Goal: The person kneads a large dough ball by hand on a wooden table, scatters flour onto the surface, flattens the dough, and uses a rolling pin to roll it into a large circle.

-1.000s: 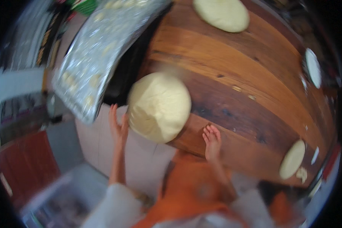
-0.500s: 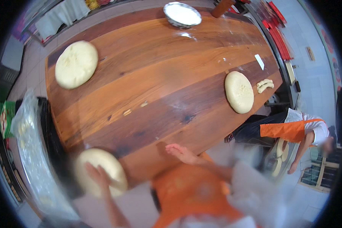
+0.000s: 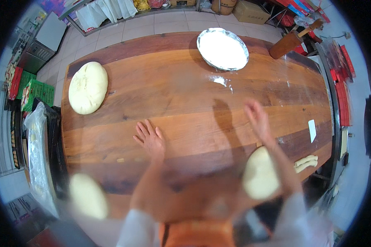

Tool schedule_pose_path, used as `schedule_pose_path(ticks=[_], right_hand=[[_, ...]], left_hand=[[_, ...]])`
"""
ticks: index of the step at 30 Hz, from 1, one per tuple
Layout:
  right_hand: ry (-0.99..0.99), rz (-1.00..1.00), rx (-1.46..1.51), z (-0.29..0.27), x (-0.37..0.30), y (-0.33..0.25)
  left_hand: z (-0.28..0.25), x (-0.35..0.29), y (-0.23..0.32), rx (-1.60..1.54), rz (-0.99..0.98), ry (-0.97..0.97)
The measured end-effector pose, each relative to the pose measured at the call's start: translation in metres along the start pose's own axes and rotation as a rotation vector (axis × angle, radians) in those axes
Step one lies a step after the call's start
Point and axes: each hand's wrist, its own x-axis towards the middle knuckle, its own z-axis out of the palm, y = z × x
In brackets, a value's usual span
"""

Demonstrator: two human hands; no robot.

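1. Head view: left hand (image 3: 150,142) at 8 o'clock, fingers spread, empty; right hand (image 3: 257,117) at 3, blurred, fingers loosely bent — whether it holds anything, cannot tell.
2. Dough rounds (image 3: 88,87) lie at 10, 8 and 4 o'clock.
3. Best lift the right forearm (image 3: 285,171) clear — no brushing the 4-o'clock round (image 3: 259,175).

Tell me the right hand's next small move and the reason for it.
Probably move the right hand forward and slightly left to the bowl of white powder, perhaps flour. The hand seems empty, though blurred, and raised: its shadow falls apart from it on the wooden table. Only a scattered powder patch lies between it and the bowl.
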Motion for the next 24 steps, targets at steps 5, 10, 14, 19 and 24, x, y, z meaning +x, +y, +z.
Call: schedule_pose_path(ticks=[5, 10, 14, 19, 24], right_hand=[[0.039, -0.279, -0.343, -0.008, 0.188, 0.029], [-0.106, -0.240, -0.582, 0.059, 0.260, 0.014], [-0.208, -0.263, -0.646, 0.090, 0.277, 0.031], [-0.163, 0.179, 0.093, 0.043, 0.287, 0.088], [-0.159, 0.616, 0.592, -0.022, 0.146, 0.030]], left_hand=[[0.012, -0.003, 0.027, 0.016, 0.023, -0.091], [0.001, -0.001, 0.024, 0.038, 0.034, -0.162], [-0.002, 0.001, 0.016, 0.041, 0.038, -0.183], [0.005, -0.003, 0.023, -0.070, 0.017, -0.179], [0.007, 0.000, 0.008, -0.059, 0.017, -0.095]])
